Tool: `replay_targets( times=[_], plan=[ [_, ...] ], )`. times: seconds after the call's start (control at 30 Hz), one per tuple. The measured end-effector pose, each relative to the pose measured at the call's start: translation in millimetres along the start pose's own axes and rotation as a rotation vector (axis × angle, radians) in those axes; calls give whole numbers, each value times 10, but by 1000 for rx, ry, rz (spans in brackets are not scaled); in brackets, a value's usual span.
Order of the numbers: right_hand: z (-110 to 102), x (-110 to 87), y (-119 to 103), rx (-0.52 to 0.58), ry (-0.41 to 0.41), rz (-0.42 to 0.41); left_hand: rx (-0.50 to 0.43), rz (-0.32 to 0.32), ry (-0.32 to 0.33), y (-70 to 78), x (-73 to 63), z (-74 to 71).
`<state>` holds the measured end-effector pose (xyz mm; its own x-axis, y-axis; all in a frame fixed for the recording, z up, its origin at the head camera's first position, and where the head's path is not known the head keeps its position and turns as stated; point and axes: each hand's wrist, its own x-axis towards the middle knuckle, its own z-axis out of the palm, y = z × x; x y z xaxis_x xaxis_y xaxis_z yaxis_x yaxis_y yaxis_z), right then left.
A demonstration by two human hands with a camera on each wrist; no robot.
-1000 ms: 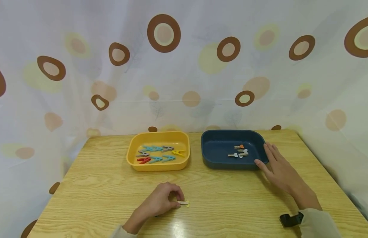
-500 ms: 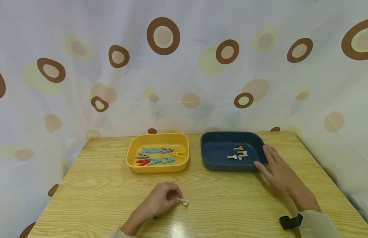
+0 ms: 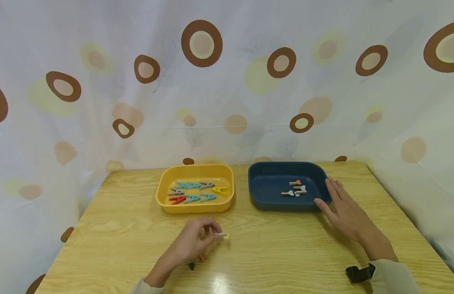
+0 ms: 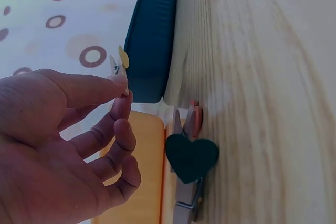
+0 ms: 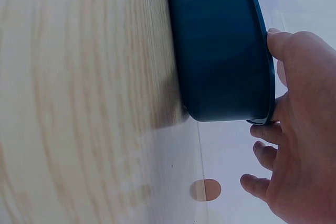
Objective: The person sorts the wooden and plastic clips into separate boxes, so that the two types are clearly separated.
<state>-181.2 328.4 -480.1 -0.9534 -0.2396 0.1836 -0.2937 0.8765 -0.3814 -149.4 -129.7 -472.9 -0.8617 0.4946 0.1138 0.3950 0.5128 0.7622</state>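
My left hand [image 3: 193, 241] pinches a small wooden clothespin [image 3: 221, 234] with a yellow decoration between thumb and index finger, raised over the table. In the left wrist view the other fingers curl loosely below the pinch. Under that hand lie a clothespin with a dark green heart [image 4: 191, 157] and, just behind it, one with an orange-red decoration [image 4: 197, 120]. My right hand [image 3: 346, 212] rests on the right end of the dark blue tray [image 3: 278, 205], its fingers spread along the rim. Inside this tray are several wooden clothespins with white and orange hearts [image 3: 298, 183].
Left of the blue tray stands a yellow tray [image 3: 197, 208] holding several plastic clips in light blue, grey, red and yellow. A patterned curtain [image 3: 227, 90] hangs behind the wooden table [image 3: 271, 253]. A black band [image 3: 360, 273] is at my right sleeve.
My left hand has lifted the yellow-decorated clothespin off the table and moved slightly forward, uncovering the green heart beneath it. My right hand has stayed at the blue tray.
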Motion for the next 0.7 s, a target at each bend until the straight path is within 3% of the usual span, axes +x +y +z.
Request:
replay_targets(
  times=[0.3, 0.7],
  plan=[
    [0, 12, -7, 3, -7, -4, -18, -17, 9, -5, -1, -44],
    [-10, 6, -20, -3, 4, -15, -6, 19, 101, 46, 36, -52]
  ],
)
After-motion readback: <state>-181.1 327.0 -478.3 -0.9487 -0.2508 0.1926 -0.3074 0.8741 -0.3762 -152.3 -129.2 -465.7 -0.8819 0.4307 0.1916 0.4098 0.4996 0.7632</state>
